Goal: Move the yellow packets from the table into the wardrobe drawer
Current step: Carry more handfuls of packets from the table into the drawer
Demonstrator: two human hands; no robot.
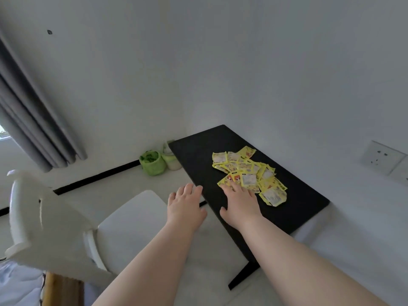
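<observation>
Yellow packets (249, 173) heaped on black table (198, 155), right hand (239, 202) fingers (231, 187) touching nearest

Packets (249, 173) lie heaped on the table (198, 155) by the wall. Chair (123, 221) left of the table; two bags (154, 162) on the floor behind it.

Yellow packets (249, 173): loose overlapping heap, flat on the black table (198, 155), roughly mid-surface, running from toward the far edge to the near-right. Small square sachets, yellow borders, pale printed centres, some with orange graphics.
</observation>
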